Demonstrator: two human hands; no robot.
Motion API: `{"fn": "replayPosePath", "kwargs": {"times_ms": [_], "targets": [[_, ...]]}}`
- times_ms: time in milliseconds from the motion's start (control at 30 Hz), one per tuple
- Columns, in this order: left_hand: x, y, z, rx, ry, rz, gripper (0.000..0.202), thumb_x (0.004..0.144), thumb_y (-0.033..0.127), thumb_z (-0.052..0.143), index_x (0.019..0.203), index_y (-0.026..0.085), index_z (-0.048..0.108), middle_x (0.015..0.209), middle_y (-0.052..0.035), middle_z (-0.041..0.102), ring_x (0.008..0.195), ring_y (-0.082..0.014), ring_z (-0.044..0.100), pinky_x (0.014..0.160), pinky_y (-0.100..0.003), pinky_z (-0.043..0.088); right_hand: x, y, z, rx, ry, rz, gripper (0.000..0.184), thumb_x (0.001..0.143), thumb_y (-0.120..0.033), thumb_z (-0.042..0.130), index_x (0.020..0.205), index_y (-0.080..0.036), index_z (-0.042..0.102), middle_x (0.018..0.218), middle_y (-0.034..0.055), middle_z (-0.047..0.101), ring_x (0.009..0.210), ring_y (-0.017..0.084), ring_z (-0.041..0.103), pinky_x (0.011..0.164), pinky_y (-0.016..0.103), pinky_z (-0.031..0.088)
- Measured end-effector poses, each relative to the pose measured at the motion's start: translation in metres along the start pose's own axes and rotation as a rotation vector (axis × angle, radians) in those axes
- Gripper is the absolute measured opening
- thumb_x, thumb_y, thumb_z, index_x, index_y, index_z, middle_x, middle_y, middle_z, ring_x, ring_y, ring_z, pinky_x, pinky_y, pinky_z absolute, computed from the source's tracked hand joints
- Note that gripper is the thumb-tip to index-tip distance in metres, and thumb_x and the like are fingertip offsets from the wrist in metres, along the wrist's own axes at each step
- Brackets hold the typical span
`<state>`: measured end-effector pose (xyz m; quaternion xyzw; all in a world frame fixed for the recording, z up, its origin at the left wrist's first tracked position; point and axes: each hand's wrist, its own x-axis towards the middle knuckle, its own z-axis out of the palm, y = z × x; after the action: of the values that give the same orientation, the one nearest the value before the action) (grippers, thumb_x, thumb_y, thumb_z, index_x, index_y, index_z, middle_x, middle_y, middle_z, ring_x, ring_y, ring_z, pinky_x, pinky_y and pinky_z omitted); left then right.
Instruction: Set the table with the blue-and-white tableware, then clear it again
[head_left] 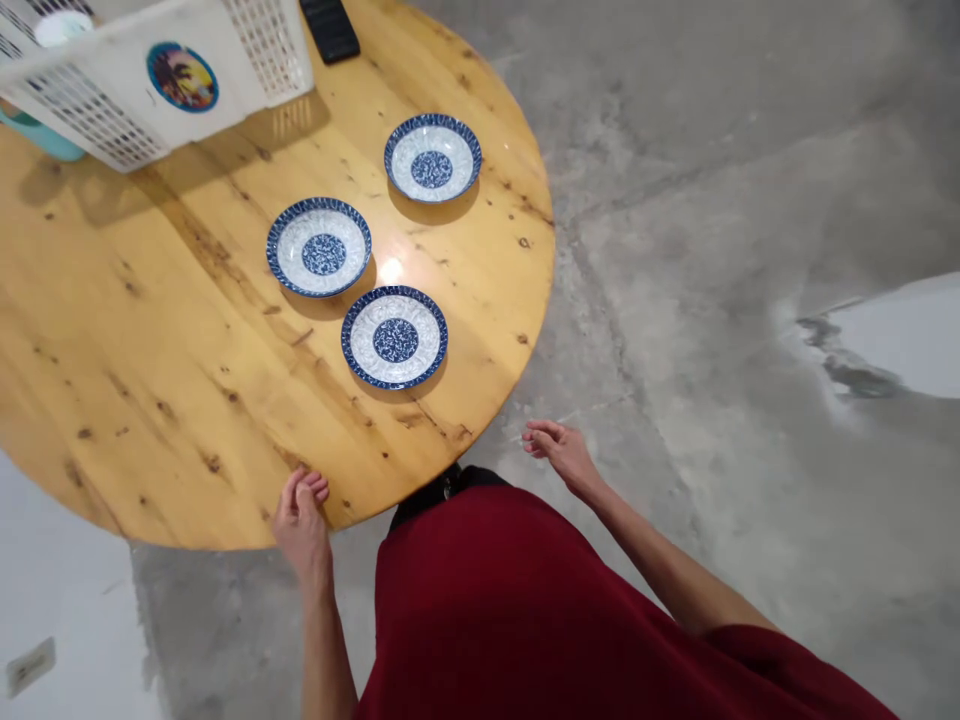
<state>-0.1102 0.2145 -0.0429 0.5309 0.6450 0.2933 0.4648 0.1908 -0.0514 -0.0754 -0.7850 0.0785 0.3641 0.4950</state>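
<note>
Three round plates with dark blue rims, pale patterned bands and speckled blue centres lie face up on the table. The nearest plate (395, 340) is close to the left plate (324, 248), and the far plate (433, 158) sits apart toward the upper right. My left hand (302, 515) is over the front edge of the table, its fingers loosely bent with nothing visible in them. Off the table's right side, my right hand (561, 452) hangs above the floor, fingers slightly curled and apart, holding nothing. Neither hand touches a plate.
The round wooden table (187, 400) ends just before my body. A white plastic basket (225, 70) with a round sticker stands at the back left, a turquoise object (56, 138) beside it. A black phone (330, 30) lies right of the basket. Grey concrete floor (712, 250) surrounds the table.
</note>
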Motion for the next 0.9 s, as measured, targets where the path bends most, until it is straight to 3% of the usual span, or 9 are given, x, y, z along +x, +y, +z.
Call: {"fn": "replayPosePath", "kwargs": {"times_ms": [133,333,467,667,767,900], "targets": [[-0.032,-0.010,-0.006,0.008,-0.049,-0.033,0.035,0.088,0.046,0.058,0.109,0.020,0.067,0.097,-0.0096,0.074,0.084,-0.0211,0.074,0.081,-0.040,0.063,-0.010,0.030,-0.028,0.035,0.050,0.046,0.021,0.065,-0.034,0.064,0.081,-0.021,0.070,0.072,0.0052,0.073,0.056,0.018,0.065,0.053,0.032,0.053],[-0.075,-0.007,0.003,-0.024,-0.077,-0.011,0.051,0.080,0.052,0.063,0.111,0.011,0.068,0.093,-0.0109,0.075,0.079,-0.0202,0.072,0.079,-0.038,0.061,-0.046,0.083,-0.061,0.123,0.048,0.156,0.024,0.065,-0.028,0.063,0.086,-0.015,0.067,0.073,0.0047,0.072,0.059,0.015,0.065,0.056,0.027,0.053],[-0.111,-0.013,-0.004,-0.015,-0.109,0.001,0.054,0.076,0.055,0.064,0.108,0.011,0.069,0.094,-0.0113,0.075,0.083,-0.0220,0.072,0.077,-0.037,0.060,-0.060,0.102,-0.068,0.141,-0.002,0.141,0.021,0.069,-0.023,0.060,0.087,-0.015,0.066,0.072,0.0036,0.071,0.058,0.014,0.064,0.054,0.025,0.051],[-0.160,-0.047,-0.036,-0.009,-0.085,-0.086,0.057,0.071,0.057,0.067,0.107,0.012,0.069,0.093,-0.0110,0.075,0.084,-0.0242,0.073,0.078,-0.039,0.061,-0.054,0.107,-0.068,0.155,-0.084,0.087,0.017,0.072,-0.018,0.059,0.087,-0.015,0.066,0.070,0.0023,0.070,0.056,0.012,0.062,0.054,0.022,0.049],[-0.170,-0.055,-0.046,0.000,-0.063,-0.087,0.057,0.070,0.057,0.067,0.105,0.012,0.069,0.092,-0.0114,0.074,0.082,-0.0238,0.072,0.077,-0.039,0.060,-0.056,0.111,-0.068,0.151,-0.103,0.090,0.015,0.073,-0.017,0.058,0.086,-0.015,0.065,0.069,0.0021,0.069,0.054,0.012,0.062,0.052,0.022,0.048],[-0.169,-0.040,-0.044,0.037,-0.108,-0.017,0.054,0.073,0.056,0.066,0.105,0.013,0.069,0.091,-0.0118,0.075,0.081,-0.0229,0.072,0.074,-0.037,0.060,-0.069,0.126,-0.070,0.139,-0.098,0.111,0.015,0.074,-0.016,0.057,0.086,-0.016,0.065,0.070,0.0021,0.069,0.055,0.012,0.062,0.052,0.022,0.048]]}}
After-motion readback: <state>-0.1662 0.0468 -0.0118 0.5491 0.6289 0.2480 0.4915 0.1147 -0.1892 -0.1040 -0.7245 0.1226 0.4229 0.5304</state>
